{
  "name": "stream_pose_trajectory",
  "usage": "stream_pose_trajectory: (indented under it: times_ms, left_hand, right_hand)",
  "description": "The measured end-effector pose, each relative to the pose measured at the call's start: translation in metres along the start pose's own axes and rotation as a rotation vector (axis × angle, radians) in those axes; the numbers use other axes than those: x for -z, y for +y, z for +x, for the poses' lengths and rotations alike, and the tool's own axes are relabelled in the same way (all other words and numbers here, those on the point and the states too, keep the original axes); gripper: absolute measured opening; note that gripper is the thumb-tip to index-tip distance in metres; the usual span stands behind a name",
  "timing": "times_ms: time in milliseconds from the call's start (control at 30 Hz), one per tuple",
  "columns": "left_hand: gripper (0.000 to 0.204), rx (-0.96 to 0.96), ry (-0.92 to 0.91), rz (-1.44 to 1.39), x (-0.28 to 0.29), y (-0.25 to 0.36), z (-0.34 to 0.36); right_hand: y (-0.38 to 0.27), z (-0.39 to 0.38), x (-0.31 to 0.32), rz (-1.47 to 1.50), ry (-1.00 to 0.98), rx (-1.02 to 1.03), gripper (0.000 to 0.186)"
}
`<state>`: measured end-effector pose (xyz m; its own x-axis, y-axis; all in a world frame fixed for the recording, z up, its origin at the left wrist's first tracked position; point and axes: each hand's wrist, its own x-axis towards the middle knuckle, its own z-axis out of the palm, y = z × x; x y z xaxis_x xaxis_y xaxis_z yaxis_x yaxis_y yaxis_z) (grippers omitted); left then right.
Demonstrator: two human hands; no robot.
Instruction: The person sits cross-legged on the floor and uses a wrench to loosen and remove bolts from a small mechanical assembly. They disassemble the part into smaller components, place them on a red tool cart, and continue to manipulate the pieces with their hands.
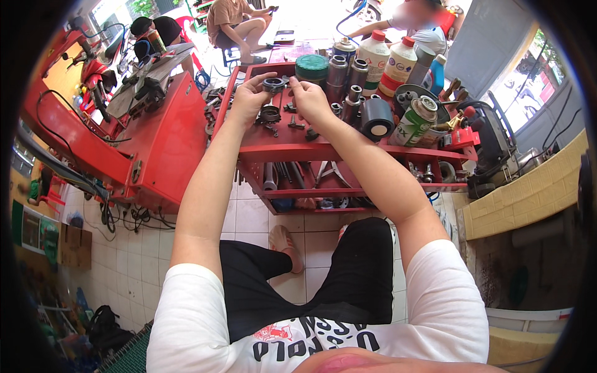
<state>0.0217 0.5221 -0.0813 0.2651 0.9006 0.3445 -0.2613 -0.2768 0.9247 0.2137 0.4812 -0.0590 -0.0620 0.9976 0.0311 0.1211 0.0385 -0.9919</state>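
White sleeves (193, 311) lie nearest, left fingers (253, 86) pinching a ring (272, 82), right fingers (298, 89), hold unclear, near bottles (375, 57).

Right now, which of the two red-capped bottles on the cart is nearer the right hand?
The left bottle; the right bottle, marked by a wide red lower band, stands farther from the right hand.

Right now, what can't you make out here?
In the head view:
Whether the right hand touches the ring-shaped metal part: too small to tell.
Small metal pieces on the red cart: too small to identify.
Lower shelf: contents partly hidden behind the right forearm.
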Motion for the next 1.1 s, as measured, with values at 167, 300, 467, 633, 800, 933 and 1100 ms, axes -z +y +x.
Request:
stream_pose_trajectory:
  times_ms: [167, 300, 467, 633, 800, 933, 1100]
  left_hand:
    - [0.047, 0.000, -0.001, -0.009, -0.005, 0.002, -0.001]
    - [0.046, 0.012, 0.014, -0.015, -0.007, 0.005, -0.003]
    - [0.047, 0.026, -0.019, -0.009, -0.004, 0.003, -0.001]
    - [0.050, 0.033, 0.011, -0.018, -0.004, 0.001, 0.000]
    - [0.051, 0.027, -0.018, 0.011, 0.001, 0.001, 0.000]
    - [0.052, 0.026, -0.022, -0.008, -0.002, -0.001, 0.001]
    - [0.052, 0.030, -0.017, -0.007, 0.003, 0.000, -0.001]
  right_hand:
    - [0.016, 0.010, -0.010, 0.045, 0.100, 0.206, 0.036]
    - [0.007, 0.003, -0.008, 0.122, 0.114, 0.069, 0.036]
    - [0.009, 0.007, -0.001, -0.047, 0.048, 0.097, 0.034]
    - [0.009, 0.006, -0.008, 0.059, 0.114, 0.157, 0.026]
    - [0.001, 0.004, 0.005, -0.001, -0.075, -0.066, 0.027]
    - [0.009, 0.006, -0.006, 0.021, 0.084, 0.143, 0.030]
    - [-0.002, -0.004, -0.012, 0.155, 0.109, 0.054, 0.032]
